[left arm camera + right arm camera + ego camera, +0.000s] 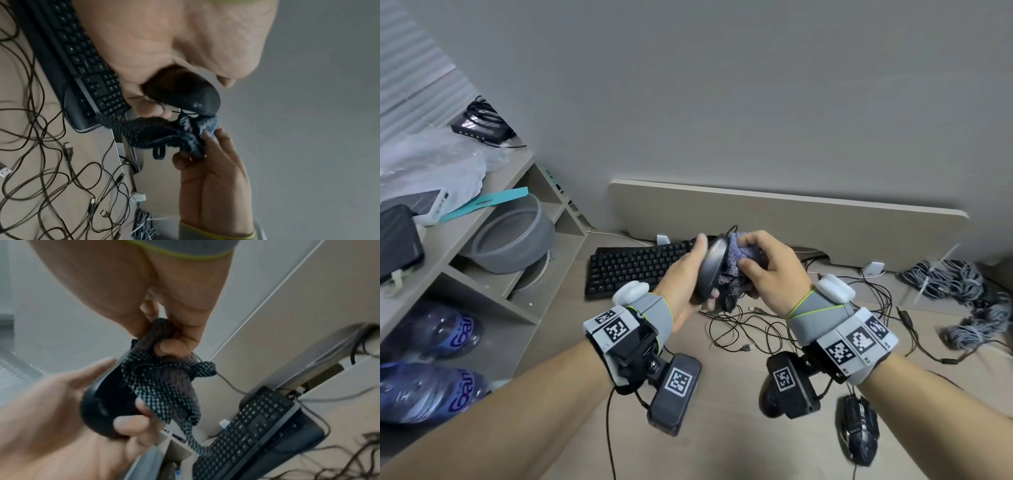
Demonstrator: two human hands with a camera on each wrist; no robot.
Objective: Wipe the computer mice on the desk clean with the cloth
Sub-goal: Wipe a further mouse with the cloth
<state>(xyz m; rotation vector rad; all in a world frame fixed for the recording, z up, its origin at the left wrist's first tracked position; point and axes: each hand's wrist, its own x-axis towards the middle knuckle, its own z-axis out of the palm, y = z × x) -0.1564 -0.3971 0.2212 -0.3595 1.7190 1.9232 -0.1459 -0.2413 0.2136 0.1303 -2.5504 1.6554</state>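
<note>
My left hand (690,274) grips a dark computer mouse (710,265) on its side, lifted above the desk; the same mouse (185,95) (102,405) shows in both wrist views. My right hand (760,267) holds a bunched blue-grey cloth (739,255) with a dark mesh part and presses it against the mouse's face. The cloth (164,134) (164,386) hangs down below the mouse. A second black mouse (858,428) lies on the desk at the lower right. Another dark mouse (770,401) lies half hidden behind my right wrist camera.
A black keyboard (633,267) lies behind my hands on the beige desk (722,445). Loose thin cables (750,329) tangle under the hands, and grey cable bundles (948,281) sit at the right. Shelves with a grey basin (513,236) stand at the left.
</note>
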